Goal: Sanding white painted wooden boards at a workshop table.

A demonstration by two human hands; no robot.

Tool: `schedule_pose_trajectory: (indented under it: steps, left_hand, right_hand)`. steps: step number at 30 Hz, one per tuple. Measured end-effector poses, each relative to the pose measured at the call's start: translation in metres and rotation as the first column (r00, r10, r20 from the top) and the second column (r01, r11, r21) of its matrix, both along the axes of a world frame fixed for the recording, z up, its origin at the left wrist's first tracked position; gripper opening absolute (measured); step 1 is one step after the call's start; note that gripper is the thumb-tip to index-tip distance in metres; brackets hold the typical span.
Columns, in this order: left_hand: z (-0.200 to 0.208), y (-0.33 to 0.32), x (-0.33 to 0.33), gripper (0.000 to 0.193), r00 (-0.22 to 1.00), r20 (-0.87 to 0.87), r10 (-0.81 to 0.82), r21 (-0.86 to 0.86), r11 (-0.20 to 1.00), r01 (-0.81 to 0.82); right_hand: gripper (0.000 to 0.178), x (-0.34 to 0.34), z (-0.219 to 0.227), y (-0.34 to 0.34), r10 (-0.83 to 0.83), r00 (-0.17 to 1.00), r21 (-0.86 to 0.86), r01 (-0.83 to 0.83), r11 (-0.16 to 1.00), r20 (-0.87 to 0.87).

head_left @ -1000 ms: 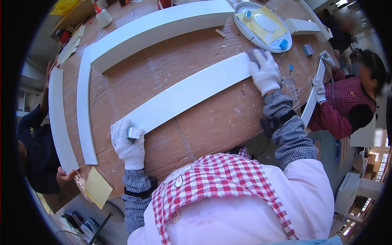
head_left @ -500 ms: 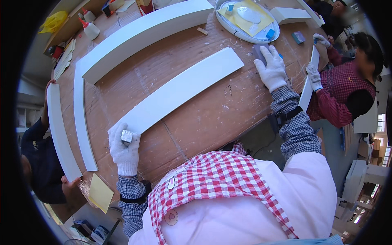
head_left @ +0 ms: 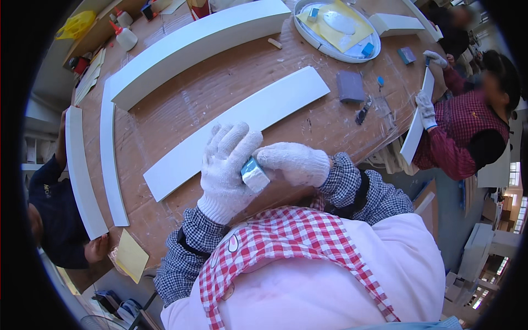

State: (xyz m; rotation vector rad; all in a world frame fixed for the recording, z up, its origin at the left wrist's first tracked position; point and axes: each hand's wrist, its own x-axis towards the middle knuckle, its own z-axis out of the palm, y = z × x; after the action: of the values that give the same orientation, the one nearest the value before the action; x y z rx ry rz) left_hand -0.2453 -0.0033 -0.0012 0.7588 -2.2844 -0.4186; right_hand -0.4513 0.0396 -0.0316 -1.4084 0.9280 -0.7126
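Both gloved hands meet over a small grey-and-blue sanding block (head_left: 254,175), held close to the chest: left hand (head_left: 224,168) wrapped round it in a closed grip, right hand (head_left: 292,163) pinching its far end with curled fingers.

Change noted: half a second ago the hands were apart, the left with the block at the near end of the flat white strip (head_left: 236,129), the right resting near its far end. Both have since come off the strip and joined at the block; judged, sanding is paused while the block is adjusted.

Flat white strip: lies bare on the bench (head_left: 220,93), just beyond the block, running away to the right.

Grey pad (head_left: 350,86): past the strip's far end.

Long curved white moulding (head_left: 192,47): beyond the strip, across the bench.

Thin curved white pieces (head_left: 109,159): left of the strip, along the bench edge, a co-worker's hand (head_left: 98,247) at the near end of the outer one.

Round tray (head_left: 308,30) with yellow sheet: far side, beyond the pad.

Second co-worker's gloved hand (head_left: 424,103): right of the strip, holding a narrow white board (head_left: 416,124) on edge.
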Motion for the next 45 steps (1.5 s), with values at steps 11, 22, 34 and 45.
schedule_pose_trajectory:
  steps: [11, 22, 34, 45]
  left_hand:
    - [-0.026, -0.009, 0.073, 0.088, 0.859, 0.41, 0.308, 0.008, 0.94, -0.341]
    - [-0.043, -0.012, 0.109, 0.089, 0.609, 0.601, 0.518, -0.088, 0.8, -0.594]
    - [-0.046, -0.013, 0.11, 0.089, 0.633, 0.57, 0.524, -0.099, 0.808, -0.58]
    - [-0.051, -0.012, 0.112, 0.089, 0.633, 0.556, 0.539, -0.143, 0.812, -0.566]
  right_hand:
    - [0.035, -0.132, 0.05, -0.076, -0.59, 0.772, 0.029, 0.601, 0.799, 0.235]
    - [0.049, -0.183, 0.048, -0.136, -0.582, 0.41, -0.506, 0.288, 0.813, -0.702]
    - [0.047, -0.184, 0.042, -0.14, -0.532, 0.428, -0.444, 0.293, 0.846, -0.73]
    - [0.041, -0.177, 0.044, -0.144, -0.588, 0.381, -0.518, 0.277, 0.809, -0.714]
